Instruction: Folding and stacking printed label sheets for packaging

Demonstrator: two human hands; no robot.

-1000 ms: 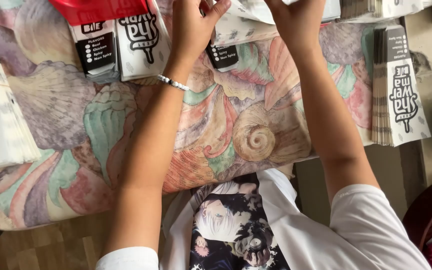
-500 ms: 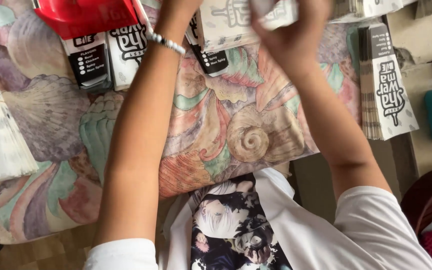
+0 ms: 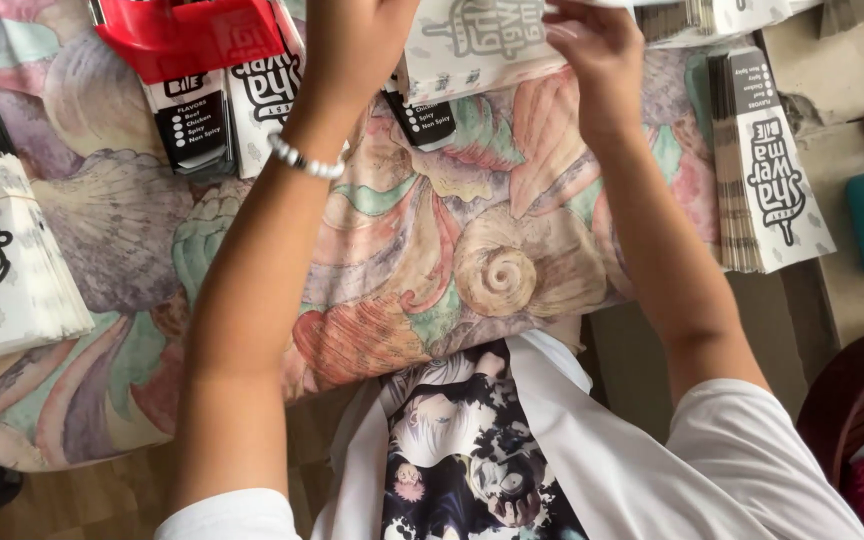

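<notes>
From the left we see a stack of flat cartons (image 3: 7,265), then our left hand (image 3: 357,45) and right hand (image 3: 592,50) pinching one printed carton (image 3: 477,45) above the shell-patterned bench (image 3: 432,260). It looks light, thin and easily creased, so we judge its edges the best hold.

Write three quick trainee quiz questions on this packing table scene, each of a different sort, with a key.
1. True or false: the left hand and right hand both hold the flat white printed carton.
2. Which wrist wears the white bead bracelet? A. left B. right C. neither
3. Fill in: the red tray lies near the ____ hand.

Key: 1 true; 2 A; 3 left. Stacks of flat cartons lie on the shell-patterned cloth.
</notes>
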